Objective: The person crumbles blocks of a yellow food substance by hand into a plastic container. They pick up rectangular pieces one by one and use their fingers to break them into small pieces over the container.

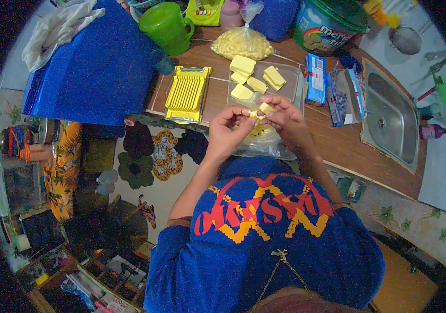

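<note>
Both hands are raised over a shallow clear plastic tray [296,82] on the counter. My right hand [285,117] pinches a small pale yellow block [265,108], perhaps cheese or butter. Close beside it, the fingertips of my left hand [232,125] hold a small yellow piece [255,114]. Below the hands a clear plastic bag [264,143] with yellow bits lies in the tray. Several thicker yellow slabs [242,65] lie at the tray's far end. Left of the tray is a yellow wire slicer [187,94].
Behind the tray stands a knotted bag of small yellow pieces [242,42]. A green plastic mug [168,29] is at the back left and a lidded tub [328,29] at the back right. Blue boxes [316,80] lie between the tray and the steel sink [389,117].
</note>
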A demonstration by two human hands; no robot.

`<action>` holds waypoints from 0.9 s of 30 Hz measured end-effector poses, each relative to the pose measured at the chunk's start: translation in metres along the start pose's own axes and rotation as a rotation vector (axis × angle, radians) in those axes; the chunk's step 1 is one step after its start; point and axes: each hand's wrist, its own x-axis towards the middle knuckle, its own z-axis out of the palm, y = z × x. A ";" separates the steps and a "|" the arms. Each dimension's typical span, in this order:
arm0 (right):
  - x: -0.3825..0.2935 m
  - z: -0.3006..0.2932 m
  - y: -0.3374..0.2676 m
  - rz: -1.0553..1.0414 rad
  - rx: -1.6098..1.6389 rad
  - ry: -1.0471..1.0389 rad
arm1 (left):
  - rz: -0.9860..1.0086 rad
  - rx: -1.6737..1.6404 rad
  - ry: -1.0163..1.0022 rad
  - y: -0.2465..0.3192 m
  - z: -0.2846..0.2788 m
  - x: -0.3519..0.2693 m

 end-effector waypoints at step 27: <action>-0.002 0.005 0.003 -0.017 -0.048 0.118 | -0.030 0.213 0.056 -0.003 -0.005 0.005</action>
